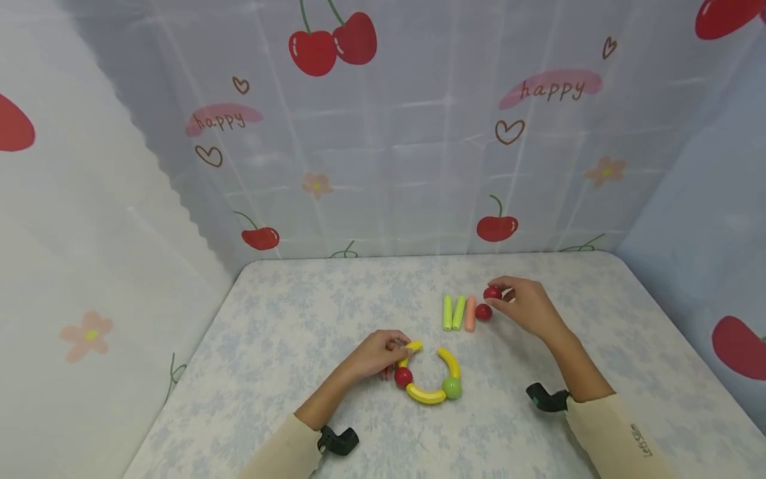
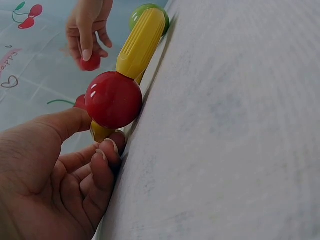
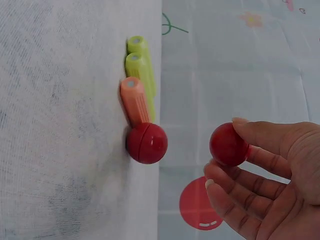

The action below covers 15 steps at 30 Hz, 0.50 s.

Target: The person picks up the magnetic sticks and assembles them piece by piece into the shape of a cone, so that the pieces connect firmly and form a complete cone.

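My left hand (image 1: 374, 354) pinches the upper left yellow curved rod (image 1: 415, 345) of an incomplete ring on the table. A red ball (image 1: 403, 378) joins that rod to a lower yellow curved rod (image 1: 426, 395). From there a green ball (image 1: 451, 388) leads to another yellow curved rod (image 1: 450, 362), and the ring gapes at its far side. In the left wrist view, the joining red ball (image 2: 114, 100) partly hides the gripped rod. My right hand (image 1: 529, 307) holds a loose red ball (image 3: 229, 144) between thumb and fingers, raised off the table.
Below the raised ball, a second red ball (image 1: 483, 312) lies beside an orange straight rod (image 1: 470, 314). Two lime-green straight rods (image 1: 447, 313) lie to their left. Something reddish (image 1: 385, 372) shows partly under the left hand. A cherry-print curtain (image 1: 407, 146) stands behind the table (image 1: 287, 306).
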Each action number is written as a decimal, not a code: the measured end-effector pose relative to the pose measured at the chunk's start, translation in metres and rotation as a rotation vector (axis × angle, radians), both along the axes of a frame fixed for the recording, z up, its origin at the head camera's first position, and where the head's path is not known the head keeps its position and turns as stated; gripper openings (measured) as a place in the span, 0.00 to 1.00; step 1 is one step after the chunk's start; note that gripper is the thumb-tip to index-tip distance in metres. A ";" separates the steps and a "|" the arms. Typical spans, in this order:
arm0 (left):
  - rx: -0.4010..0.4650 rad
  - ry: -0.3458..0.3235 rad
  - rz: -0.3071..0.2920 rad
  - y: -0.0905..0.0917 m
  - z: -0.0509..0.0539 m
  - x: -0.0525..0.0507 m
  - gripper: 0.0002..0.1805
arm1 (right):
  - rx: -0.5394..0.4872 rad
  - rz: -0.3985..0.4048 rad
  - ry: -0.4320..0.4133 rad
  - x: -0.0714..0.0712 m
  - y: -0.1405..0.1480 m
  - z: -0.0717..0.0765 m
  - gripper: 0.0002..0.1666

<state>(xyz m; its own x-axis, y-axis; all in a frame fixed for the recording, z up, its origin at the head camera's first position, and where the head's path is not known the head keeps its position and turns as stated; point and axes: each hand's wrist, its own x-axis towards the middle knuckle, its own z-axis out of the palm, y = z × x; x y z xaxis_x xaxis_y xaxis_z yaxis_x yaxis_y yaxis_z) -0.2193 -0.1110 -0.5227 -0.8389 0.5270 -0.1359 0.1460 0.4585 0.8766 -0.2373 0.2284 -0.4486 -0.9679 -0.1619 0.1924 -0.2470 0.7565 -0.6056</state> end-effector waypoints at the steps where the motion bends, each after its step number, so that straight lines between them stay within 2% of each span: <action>1: -0.002 -0.001 0.001 0.000 0.001 0.000 0.14 | 0.002 0.007 0.008 0.001 -0.002 0.002 0.24; 9: -0.003 -0.004 0.004 0.000 0.001 -0.002 0.15 | -0.006 0.050 0.044 0.012 -0.014 0.017 0.23; 15: -0.001 -0.007 -0.002 0.000 -0.001 -0.001 0.15 | -0.015 0.089 0.043 0.020 -0.026 0.021 0.23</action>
